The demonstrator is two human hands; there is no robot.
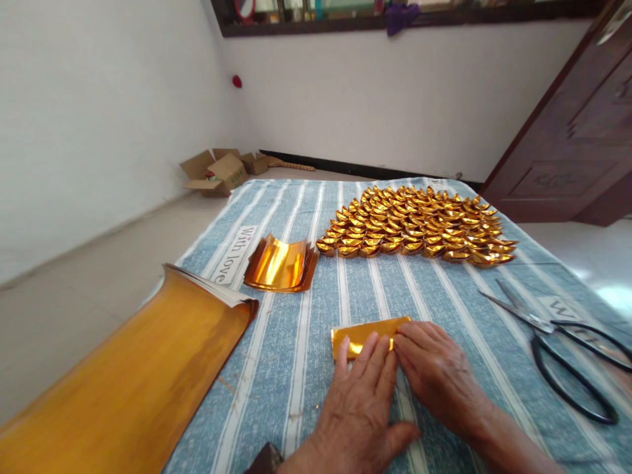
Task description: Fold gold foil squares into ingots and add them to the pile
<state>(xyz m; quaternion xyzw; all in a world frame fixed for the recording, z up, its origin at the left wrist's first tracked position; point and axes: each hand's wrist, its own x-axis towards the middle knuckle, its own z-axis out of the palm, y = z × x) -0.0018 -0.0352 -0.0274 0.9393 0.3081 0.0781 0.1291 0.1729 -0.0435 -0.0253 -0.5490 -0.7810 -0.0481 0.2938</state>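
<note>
A folded piece of gold foil paper (370,329) lies on the striped cloth in front of me. My left hand (360,401) rests flat on its near edge, fingers stretched out and slightly apart. At the paper's right end, my right hand (439,365) has its fingers closed together on the corner; the thumb is hidden. Beyond the hands, many folded gold foil ingots (409,224) stand in tight rows. To their left is a curved stack of cut gold foil sheets (281,263).
Large gold sheets (123,368) hang over the table's left side. Open scissors (540,326) with black handles lie at the right. The table wears a blue and white striped cloth (296,329). Cardboard boxes (222,174) sit on the floor by the wall, and a brown wooden door (563,131) stands at right.
</note>
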